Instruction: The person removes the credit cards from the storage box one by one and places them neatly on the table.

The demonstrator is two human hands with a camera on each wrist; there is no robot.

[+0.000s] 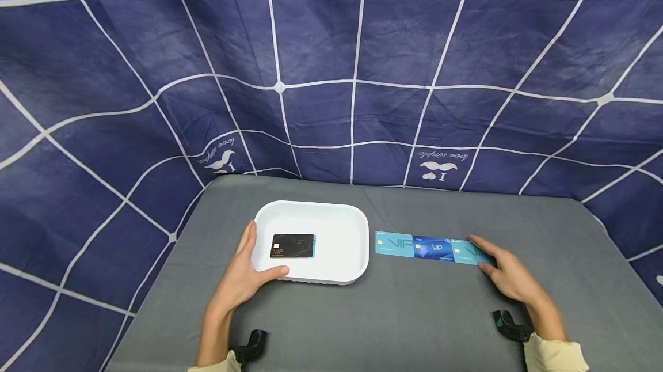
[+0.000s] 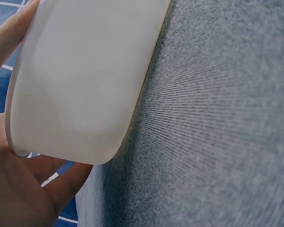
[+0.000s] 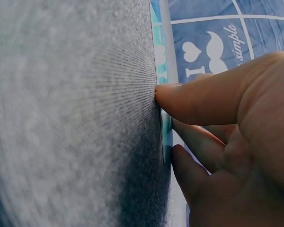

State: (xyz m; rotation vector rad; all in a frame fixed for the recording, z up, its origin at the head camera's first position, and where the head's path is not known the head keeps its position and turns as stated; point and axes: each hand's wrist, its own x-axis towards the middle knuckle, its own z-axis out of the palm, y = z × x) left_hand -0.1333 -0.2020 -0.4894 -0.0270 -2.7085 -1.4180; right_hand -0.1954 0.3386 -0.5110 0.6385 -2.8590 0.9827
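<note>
My left hand [image 1: 239,275] holds the left end of a white plastic tray [image 1: 342,245], thumb over the front rim and fingers along the side. Inside the tray lies a black VIP card [image 1: 292,246], with a blue edge of another card showing under it. To the tray's right, a light blue VIP card [image 1: 393,243], a dark blue VIP card [image 1: 434,249] and a second light blue card [image 1: 466,251] lie in a row. My right hand [image 1: 510,280] pinches the rightmost card by its long edges, thumb in front. The hand covers that card's right end.
A grey cloth [image 1: 414,320] covers the table. Behind and to the left hangs a navy curtain [image 1: 393,113] with white grid lines. Black wrist straps [image 1: 251,346] sit on both wrists.
</note>
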